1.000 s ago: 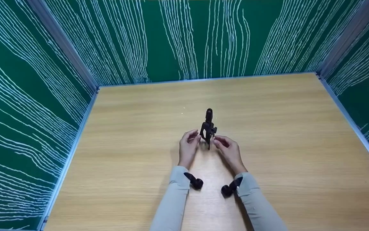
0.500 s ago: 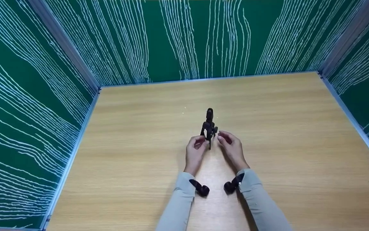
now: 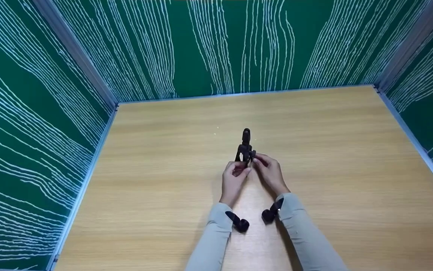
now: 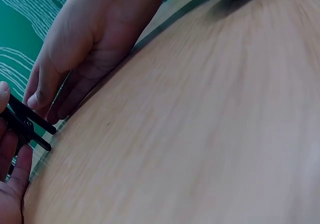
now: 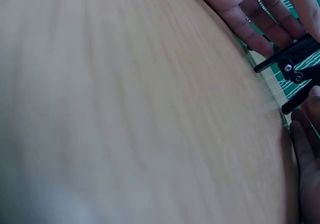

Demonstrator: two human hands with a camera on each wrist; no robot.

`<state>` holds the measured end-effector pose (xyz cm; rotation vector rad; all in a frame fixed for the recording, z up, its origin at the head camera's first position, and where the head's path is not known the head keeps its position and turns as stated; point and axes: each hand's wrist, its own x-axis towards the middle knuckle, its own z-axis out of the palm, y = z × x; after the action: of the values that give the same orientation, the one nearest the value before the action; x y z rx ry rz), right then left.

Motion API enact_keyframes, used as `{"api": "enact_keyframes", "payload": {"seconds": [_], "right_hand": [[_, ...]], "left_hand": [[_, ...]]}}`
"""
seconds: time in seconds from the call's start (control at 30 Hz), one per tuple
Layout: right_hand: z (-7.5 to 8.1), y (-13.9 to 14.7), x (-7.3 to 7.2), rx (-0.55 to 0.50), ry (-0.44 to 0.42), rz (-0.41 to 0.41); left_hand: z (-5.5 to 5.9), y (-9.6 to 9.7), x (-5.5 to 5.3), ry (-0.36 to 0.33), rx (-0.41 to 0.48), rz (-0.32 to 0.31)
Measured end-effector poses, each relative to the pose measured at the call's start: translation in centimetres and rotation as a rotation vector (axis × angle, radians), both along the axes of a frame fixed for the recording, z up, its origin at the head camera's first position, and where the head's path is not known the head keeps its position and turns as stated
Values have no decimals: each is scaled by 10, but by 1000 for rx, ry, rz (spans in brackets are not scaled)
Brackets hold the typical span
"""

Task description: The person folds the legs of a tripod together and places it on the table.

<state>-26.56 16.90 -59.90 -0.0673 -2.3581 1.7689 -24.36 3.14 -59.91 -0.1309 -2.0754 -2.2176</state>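
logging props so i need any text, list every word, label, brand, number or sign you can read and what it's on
None: no text can be read in any view.
Black jointed device: no legible marking; any small print would be too small or hidden by the hands.
Green walls: white wavy lines only, no letters or numbers.
Wooden tabletop: grain and tiny pale specks, no lettering.

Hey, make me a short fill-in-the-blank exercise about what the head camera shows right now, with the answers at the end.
1. The wall beyond the table is ____ with wavy white lines.
2. The object at the left hand and right hand is ____ in colour.
3. The table's surface shows a pale ____ grain.
4. The hand lower in the picture is the person's ____ one.

Missing words: green; black; wood; left.
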Motion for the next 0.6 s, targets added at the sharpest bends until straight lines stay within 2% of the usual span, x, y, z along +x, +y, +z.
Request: {"api": "enact_keyframes", "payload": {"seconds": [0.4,0.6], "right_hand": [[2,-8,2,48,-17,-103],[0,-9,3,39,-12,-134]], "left_hand": [[-2,-1,-1,-12,-8,7],[16,-4,8,20,-4,5]]}}
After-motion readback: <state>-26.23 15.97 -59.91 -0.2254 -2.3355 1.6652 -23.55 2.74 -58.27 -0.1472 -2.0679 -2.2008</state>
